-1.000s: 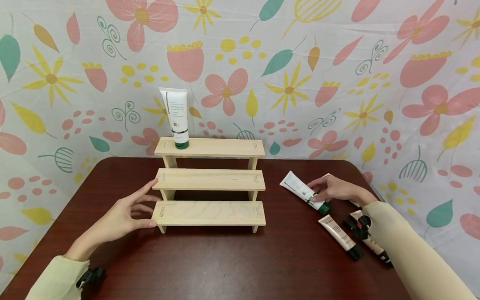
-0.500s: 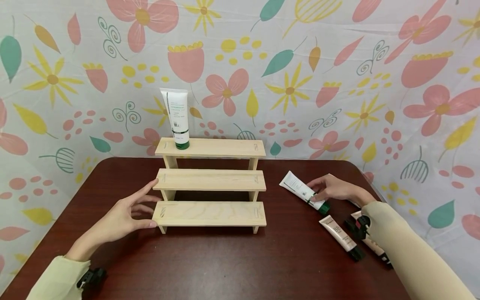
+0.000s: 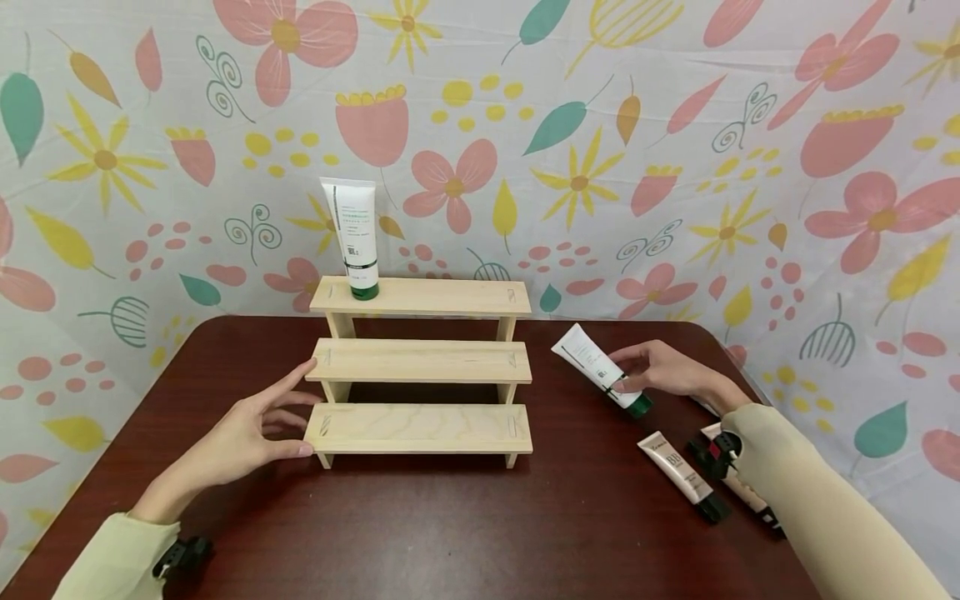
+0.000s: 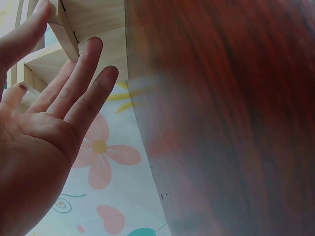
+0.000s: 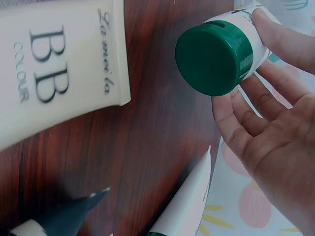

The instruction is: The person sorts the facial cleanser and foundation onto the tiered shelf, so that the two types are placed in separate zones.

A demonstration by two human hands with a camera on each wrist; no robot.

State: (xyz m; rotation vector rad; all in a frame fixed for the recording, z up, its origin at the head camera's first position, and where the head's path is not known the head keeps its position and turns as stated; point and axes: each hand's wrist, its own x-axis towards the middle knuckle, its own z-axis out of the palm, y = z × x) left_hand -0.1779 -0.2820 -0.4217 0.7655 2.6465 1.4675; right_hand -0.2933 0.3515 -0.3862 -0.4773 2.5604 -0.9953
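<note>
While tube [image 3: 600,367] lifts, BB tube [image 3: 681,473] below, rack [image 3: 420,362] left

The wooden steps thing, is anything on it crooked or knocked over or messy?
Nothing stands out. The three-tier wooden shelf sits square on the table, and the one white tube with a green cap stands upright, cap down, at the left end of the top step. No spills show.

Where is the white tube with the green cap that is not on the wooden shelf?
In the head view, the white tube is right of the wooden shelf, held by the right hand above the table.
</note>
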